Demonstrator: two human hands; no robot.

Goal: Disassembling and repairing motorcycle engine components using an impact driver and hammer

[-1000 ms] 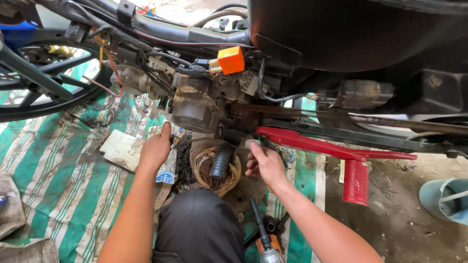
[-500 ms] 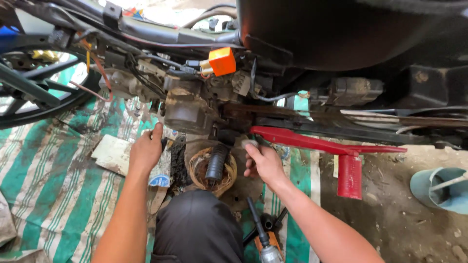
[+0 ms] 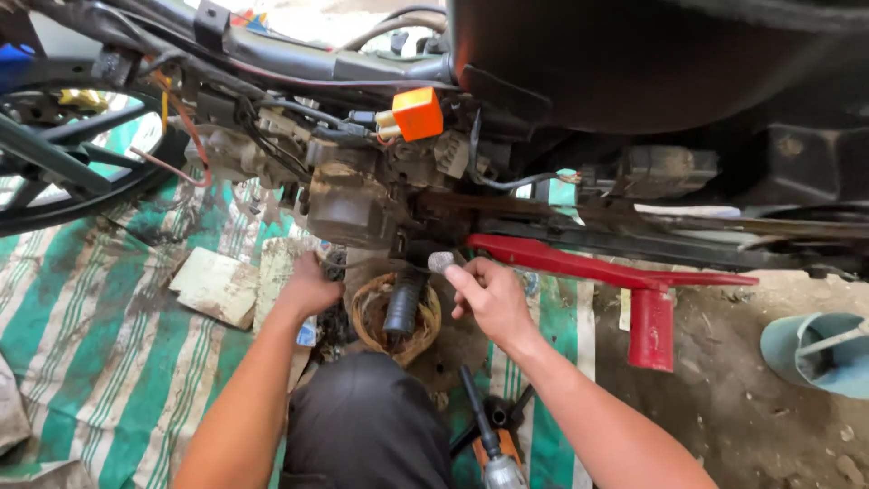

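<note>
I look down at the underside of a stripped motorcycle with a dirty engine block [image 3: 348, 204] and an orange relay box [image 3: 417, 112]. My left hand [image 3: 310, 286] is closed down low beside the engine, next to a dark greasy part; what it holds is hidden. My right hand [image 3: 489, 297] pinches a small grey metal piece [image 3: 441, 262] just under the frame. Between the hands a black rubber-covered peg [image 3: 404, 303] stands over a woven round basket [image 3: 395, 319]. My dark-trousered knee [image 3: 367, 417] is at the bottom.
A red metal bar and foot [image 3: 647, 308] runs right under the frame. A wheel [image 3: 63, 172] lies at left on a green and white striped tarp [image 3: 100, 353]. A cardboard scrap [image 3: 217, 285], a screwdriver [image 3: 484, 435] and a grey bucket [image 3: 815, 349] lie around.
My left hand has dropped lower and closed beside the engine. My right hand has lifted slightly with the small grey piece at its fingertips. The view shifted closer.
</note>
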